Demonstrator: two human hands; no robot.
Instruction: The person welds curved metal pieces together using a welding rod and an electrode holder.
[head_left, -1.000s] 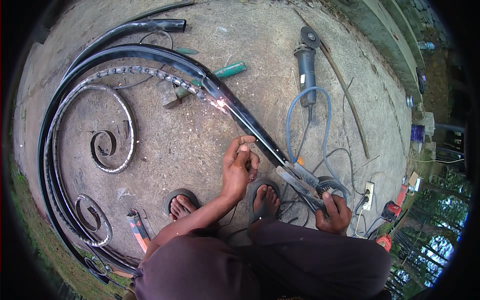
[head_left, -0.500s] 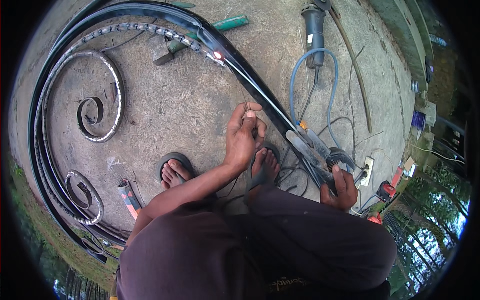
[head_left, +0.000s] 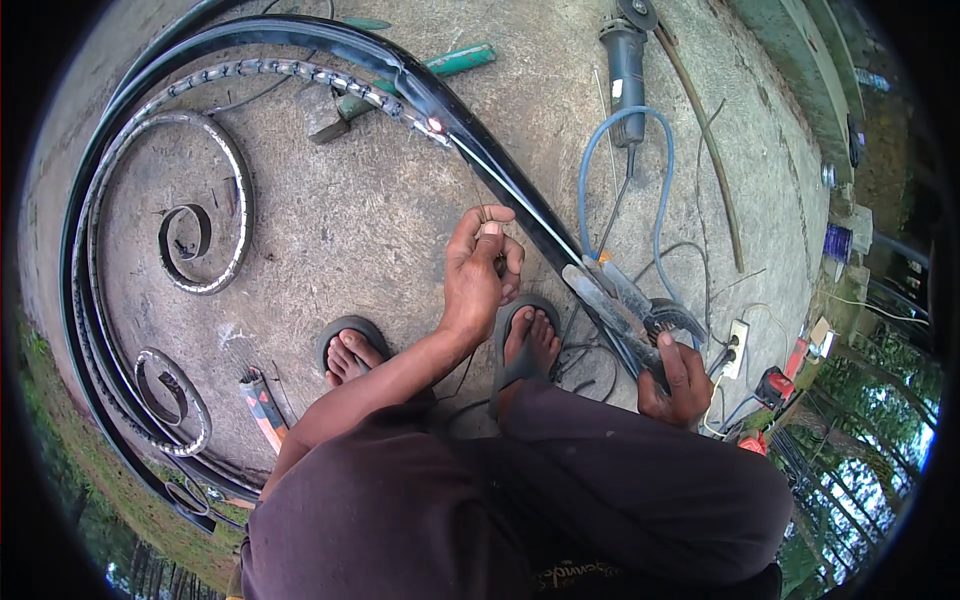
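Note:
My left hand [head_left: 478, 282] pinches a thin wire rod [head_left: 478, 195] beside the long black curved metal bar [head_left: 505, 170]. A glowing spot [head_left: 436, 125] shows where a segmented metal strip [head_left: 320, 78] meets a straight pale rod [head_left: 510, 190] along the bar. My right hand [head_left: 678, 385] is closed on a worn metal tool [head_left: 615, 300] with flat pieces and a dark curved part, at the bar's lower right end. Two spiral scrolls [head_left: 240, 200] [head_left: 200, 425] lie inside the curve. A green cylinder [head_left: 460, 58] lies behind the bar.
An angle grinder [head_left: 628, 90] with a blue looped hose [head_left: 668, 180] and a brown rod [head_left: 710, 160] lie at upper right. A power strip [head_left: 735, 350], cables and red tools [head_left: 775, 388] sit at right. My sandalled feet are below; a concrete step [head_left: 800, 60] borders the floor.
The sparks have died down to a small glow. The scene has shifted upward in view as my head moved. Both hands keep their grips.

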